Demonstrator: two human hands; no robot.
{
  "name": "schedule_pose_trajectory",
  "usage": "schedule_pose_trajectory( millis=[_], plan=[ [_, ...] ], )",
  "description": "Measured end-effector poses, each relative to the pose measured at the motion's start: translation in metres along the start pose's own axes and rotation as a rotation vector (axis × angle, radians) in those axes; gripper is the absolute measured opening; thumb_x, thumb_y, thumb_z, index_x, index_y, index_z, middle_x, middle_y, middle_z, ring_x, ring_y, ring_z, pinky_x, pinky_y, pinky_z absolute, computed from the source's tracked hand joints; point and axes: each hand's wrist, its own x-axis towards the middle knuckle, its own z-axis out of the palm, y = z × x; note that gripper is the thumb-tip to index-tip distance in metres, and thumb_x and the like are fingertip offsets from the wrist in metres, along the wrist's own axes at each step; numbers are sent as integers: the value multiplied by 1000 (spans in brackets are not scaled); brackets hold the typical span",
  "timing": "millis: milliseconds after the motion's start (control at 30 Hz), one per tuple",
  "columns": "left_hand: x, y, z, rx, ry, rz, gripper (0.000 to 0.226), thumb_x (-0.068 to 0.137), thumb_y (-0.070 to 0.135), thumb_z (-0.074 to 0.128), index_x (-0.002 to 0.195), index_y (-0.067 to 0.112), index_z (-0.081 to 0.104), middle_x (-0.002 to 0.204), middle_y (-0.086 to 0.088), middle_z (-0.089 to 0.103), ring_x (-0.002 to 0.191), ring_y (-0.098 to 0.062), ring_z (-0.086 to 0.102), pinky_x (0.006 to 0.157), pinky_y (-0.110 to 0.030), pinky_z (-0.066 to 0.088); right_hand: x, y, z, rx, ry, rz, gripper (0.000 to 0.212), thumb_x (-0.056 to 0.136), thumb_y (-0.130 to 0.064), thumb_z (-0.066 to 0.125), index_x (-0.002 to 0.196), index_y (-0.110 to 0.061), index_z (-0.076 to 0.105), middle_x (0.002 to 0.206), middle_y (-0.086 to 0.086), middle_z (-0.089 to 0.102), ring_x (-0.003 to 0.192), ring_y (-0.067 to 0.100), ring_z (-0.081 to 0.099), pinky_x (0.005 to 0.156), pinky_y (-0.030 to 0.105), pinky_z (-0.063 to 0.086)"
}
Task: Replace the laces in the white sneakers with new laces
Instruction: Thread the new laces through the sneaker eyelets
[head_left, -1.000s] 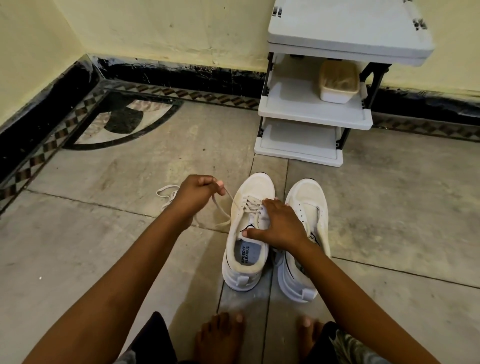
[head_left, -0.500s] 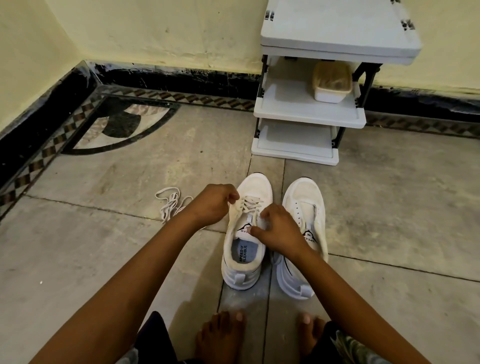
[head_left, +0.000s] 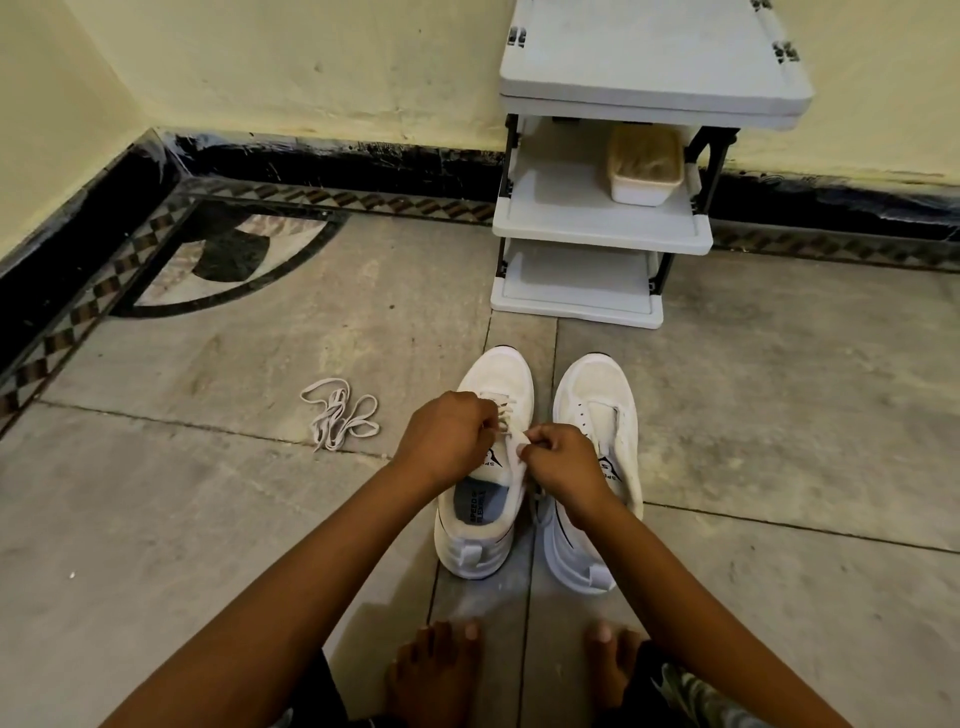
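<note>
Lace (head_left: 506, 415) on the left sneaker (head_left: 470, 545) is where my fingers (head_left: 480, 418) are. My left hand (head_left: 447, 436) is curled over the crossed rows at the top of the lacing and clenched on a strand; which strand, I cannot tell, since my knuckles hide it. My right hand (head_left: 563, 462) meets it from the other side, thumb and forefinger pinching the top edge of that shoe's tongue (head_left: 498, 462), and the two hands are almost touching above the shoe's opening. Below my wrists the blue-grey insole with printed lettering shows inside the shoe.

Both shoes stand upright on the floor (head_left: 208, 519), toes away from me and heels toward my bare feet (head_left: 434, 670). The right sneaker (head_left: 597, 395) stands just beside the left one, my right forearm crossing its heel end, its tongue and a row of eyelets showing.

Off to my left, well apart from the shoes, a loose lace (head_left: 340, 413) lies in a tangled heap on the stone tiles.

Beyond the toes a white plastic rack (head_left: 602, 228) with three tiers stands against the yellow wall, and a small tub (head_left: 644, 166) with a brownish top sits on its middle shelf. A black skirting (head_left: 337, 156) runs along the wall, with a diamond-patterned border and a curved dark inlay (head_left: 228, 254) in the corner
</note>
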Motion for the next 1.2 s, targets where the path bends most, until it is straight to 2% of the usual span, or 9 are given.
schedule_pose_trajectory(
  millis=[200,367,633,800,867,933,1000,1067,1200],
  plan=[
    [-1,1,12,-10,36,6,20,89,22,51,104,18,65,102,-5,66,95,-26,60,67,-24,38,0,-2,0,-2,-11,8,11,87,-8,56,87,-8,67,78,10,63,72,26,57,74,41,50],
    [0,1,13,57,22,32,20,90,23,47,100,16,64,102,-7,65,92,-27,60,65,-28,40,1,-2,1,12,-27,22,13,87,-7,56,96,-6,66,82,9,64,74,24,57,76,40,51],
    [-1,5,18,73,39,-5,19,90,22,45,97,14,61,102,-7,65,92,-28,60,64,-29,37,2,1,0,50,-80,26,27,89,-7,55,116,-5,60,106,12,64,84,20,54,71,27,44],
    [-1,5,21,27,82,-53,18,89,22,47,96,14,62,98,-7,66,91,-28,61,63,-28,38,2,4,1,117,-111,37,17,95,-14,48,106,-13,61,86,-1,56,72,10,49,70,24,40],
    [-1,6,22,18,89,-65,18,89,22,47,94,15,62,97,-6,67,89,-27,61,62,-27,36,0,2,0,174,-118,56,19,97,-17,44,92,-17,62,85,5,59,77,19,55,74,29,45],
    [1,7,23,10,84,-76,18,88,23,47,93,16,63,95,-6,67,87,-26,61,62,-27,36,-4,0,0,271,-136,99,26,98,-15,42,84,-20,63,97,17,66,94,34,62,89,41,51],
    [0,8,24,-6,83,-94,17,88,23,48,92,16,63,95,-5,67,87,-25,61,63,-27,37,-6,0,0,318,-155,116,31,97,-8,41,81,-22,64,102,19,66,103,37,61,100,50,45],
    [-1,10,27,-37,99,-107,16,88,22,49,91,16,64,95,-5,67,87,-24,61,63,-26,37,-5,2,1,297,-141,112,32,94,-2,40,82,-20,64,93,14,65,92,31,61,97,50,44],
    [-1,5,25,-85,87,-102,20,87,16,51,96,17,69,105,-4,63,98,-23,55,69,-27,37,1,4,8,150,-13,41,11,92,-8,51,88,-14,59,88,8,63,84,23,58,82,38,50]
  ],
)
